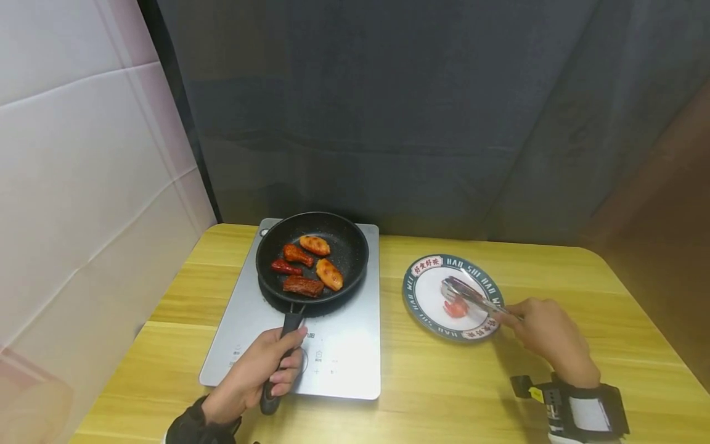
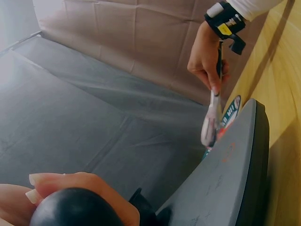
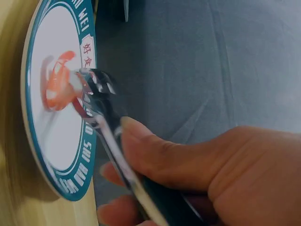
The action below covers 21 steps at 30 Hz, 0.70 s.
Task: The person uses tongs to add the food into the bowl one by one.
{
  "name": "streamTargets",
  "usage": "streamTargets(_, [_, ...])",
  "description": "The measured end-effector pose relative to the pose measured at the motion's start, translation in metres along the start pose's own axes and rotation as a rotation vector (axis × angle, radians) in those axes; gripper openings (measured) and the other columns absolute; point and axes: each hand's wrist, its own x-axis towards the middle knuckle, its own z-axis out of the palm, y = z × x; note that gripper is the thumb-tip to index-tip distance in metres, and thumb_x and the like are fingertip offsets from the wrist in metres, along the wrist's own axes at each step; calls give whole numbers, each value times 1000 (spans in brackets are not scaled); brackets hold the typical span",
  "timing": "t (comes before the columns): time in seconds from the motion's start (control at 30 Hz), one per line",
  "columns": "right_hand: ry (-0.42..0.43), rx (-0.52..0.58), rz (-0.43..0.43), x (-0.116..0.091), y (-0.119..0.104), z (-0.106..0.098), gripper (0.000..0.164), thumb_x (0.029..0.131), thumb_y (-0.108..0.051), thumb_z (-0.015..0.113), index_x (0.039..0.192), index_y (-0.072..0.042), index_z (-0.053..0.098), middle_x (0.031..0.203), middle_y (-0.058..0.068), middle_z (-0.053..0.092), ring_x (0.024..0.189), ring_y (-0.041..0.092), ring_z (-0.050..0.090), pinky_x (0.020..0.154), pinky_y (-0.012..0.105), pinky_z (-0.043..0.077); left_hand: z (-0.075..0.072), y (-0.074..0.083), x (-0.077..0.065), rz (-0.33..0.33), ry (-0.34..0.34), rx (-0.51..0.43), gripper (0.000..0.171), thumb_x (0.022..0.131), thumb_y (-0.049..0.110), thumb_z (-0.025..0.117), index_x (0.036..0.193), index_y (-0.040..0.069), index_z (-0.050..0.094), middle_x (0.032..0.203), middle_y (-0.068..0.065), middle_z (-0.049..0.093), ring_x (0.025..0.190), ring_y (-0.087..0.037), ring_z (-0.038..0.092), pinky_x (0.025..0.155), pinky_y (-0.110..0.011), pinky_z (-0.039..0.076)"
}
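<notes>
In the head view my left hand grips the black handle of a frying pan. Inside the pan lie several pieces of browned meat, among them a drumstick and a rib piece. Over to the right, my right hand holds metal tongs slanting down over a round plate with a green lettered rim. A pink-orange shrimp lies on the plate under the tongs. The right wrist view has the tong tips right at the shrimp, partly overlapping it.
Beneath the pan, a silver induction cooktop sits on the wooden table. Dark sheeting hangs behind the table, a white panel stands on the left and a brown one on the right.
</notes>
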Motion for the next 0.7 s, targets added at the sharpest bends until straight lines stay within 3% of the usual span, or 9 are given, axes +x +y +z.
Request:
streamTargets(0.27, [139,3,-6,1,-19,-12,39,91,-33,66,110,2,69,71,9,60,59,23,49,43,30,32,0,-2,1,-3,9,2,37,99,34,53,89,5,33,58,6,31,38,-3,29,33,-17,28])
streamTargets(0.5, [256,-42,-135,10,-60,-30,35,89,-30,68,105,1,71,60,3,52,55,22,45,46,31,33,0,-3,2,4,16,-6,37,99,34,53,90,5,32,58,6,31,38,-3,29,33,-17,27])
streamTargets(0.7, [257,-11,-181,26,-100,-45,34,90,-32,68,107,-3,72,51,-2,33,51,19,38,45,30,26,0,-2,2,1,22,-4,35,99,32,52,92,5,32,58,6,32,39,-4,29,33,-17,28])
